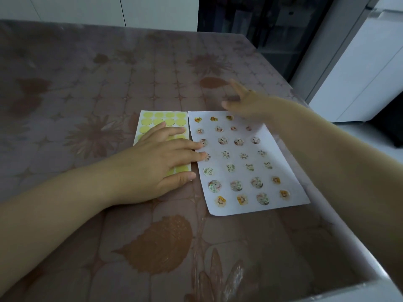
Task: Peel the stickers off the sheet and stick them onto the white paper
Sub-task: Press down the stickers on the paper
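Note:
A sticker sheet (160, 119) with pale yellow round backing spots lies on the table left of centre. My left hand (165, 158) rests flat on it, fingers straight, two fingertips reaching onto the left edge of the white paper (281, 168). The white paper lies right beside the sheet and carries several small round picture stickers (236, 185) in rows. My right hand (244, 103) is blurred above the paper's far right corner, fingers spread, nothing visible in it.
The table (109, 83) wears a brown flowered cloth under clear plastic. Its right edge (340, 232) runs close to the paper. Beyond it stand a white cabinet (359, 73) and a dark glass-fronted unit (261, 22).

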`<action>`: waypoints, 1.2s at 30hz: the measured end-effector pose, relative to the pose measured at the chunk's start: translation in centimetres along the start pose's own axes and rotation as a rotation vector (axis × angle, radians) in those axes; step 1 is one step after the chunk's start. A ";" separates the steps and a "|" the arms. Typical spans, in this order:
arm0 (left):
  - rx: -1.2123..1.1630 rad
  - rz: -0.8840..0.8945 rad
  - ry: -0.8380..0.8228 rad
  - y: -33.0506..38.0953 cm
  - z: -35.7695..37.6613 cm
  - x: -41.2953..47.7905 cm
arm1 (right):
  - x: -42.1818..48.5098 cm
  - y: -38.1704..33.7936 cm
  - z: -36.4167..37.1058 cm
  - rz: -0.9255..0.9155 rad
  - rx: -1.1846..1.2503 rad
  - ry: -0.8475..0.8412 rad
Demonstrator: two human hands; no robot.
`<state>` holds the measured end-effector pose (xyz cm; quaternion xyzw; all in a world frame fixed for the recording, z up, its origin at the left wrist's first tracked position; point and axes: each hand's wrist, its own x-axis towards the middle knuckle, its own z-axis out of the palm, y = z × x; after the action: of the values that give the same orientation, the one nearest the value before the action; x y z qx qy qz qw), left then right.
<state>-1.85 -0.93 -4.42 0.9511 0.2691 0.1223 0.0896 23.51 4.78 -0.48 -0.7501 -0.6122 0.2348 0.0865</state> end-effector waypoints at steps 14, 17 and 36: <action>0.021 0.097 0.083 0.0 -0.2 0.2 | -1.6 2.0 1.4 -0.040 0.062 0.148; 0.021 0.097 0.084 -0.1 -0.2 0.1 | -1.4 1.9 1.6 -0.042 0.045 0.149; 0.092 -0.048 0.212 -0.5 0.0 0.5 | -2.4 3.3 0.9 -0.027 -0.046 0.312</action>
<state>-1.73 -0.27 -4.42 0.9293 0.3050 0.2074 0.0199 25.65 1.60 -2.07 -0.7709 -0.6065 0.1001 0.1668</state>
